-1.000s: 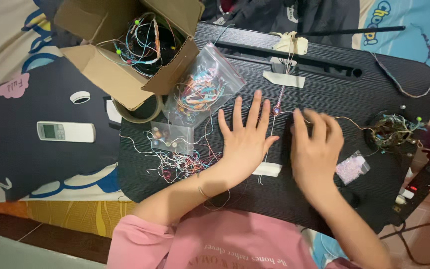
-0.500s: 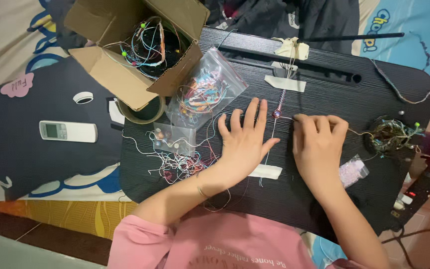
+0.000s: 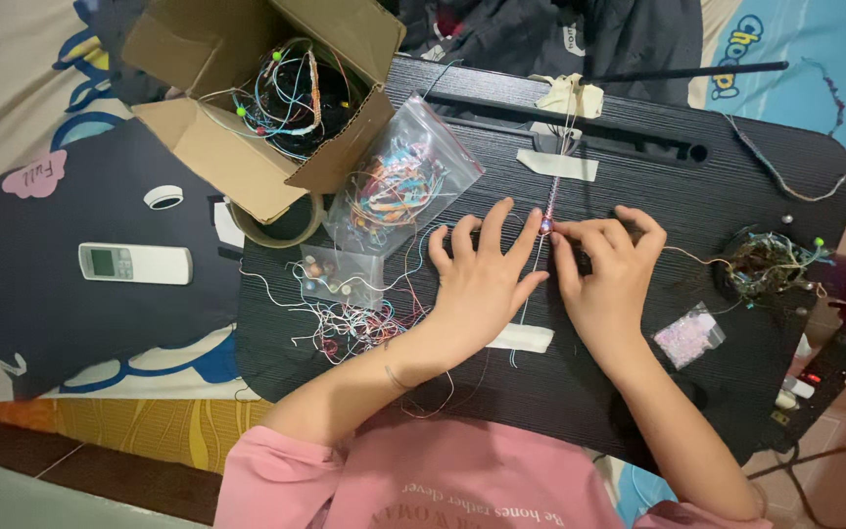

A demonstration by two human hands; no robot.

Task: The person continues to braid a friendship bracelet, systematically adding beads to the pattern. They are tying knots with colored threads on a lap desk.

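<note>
Black ridged lap table [image 3: 697,176] supports the left hand [image 3: 482,279], fingers spread flat, while the right hand [image 3: 604,274] pinches a thin taped-down beaded cord [image 3: 548,211] at ten o'clock of its knuckles.

Open brown cardboard box [image 3: 237,147] upper left — clear plastic bag [image 3: 403,181] beside.

The stretch of the taped cord [image 3: 550,211] below the bead is covered by the left hand [image 3: 482,279] and the right hand [image 3: 604,279], and the knotting at the fingertips [image 3: 565,232] is too small to make out. The cardboard box [image 3: 247,118] is cut off by the top edge, and its flap hides part of the tangled threads [image 3: 291,93] inside. The beads in the small clear bag [image 3: 687,335] are too tiny to tell apart, and the person's sleeve [image 3: 276,475] runs off the bottom edge.
</note>
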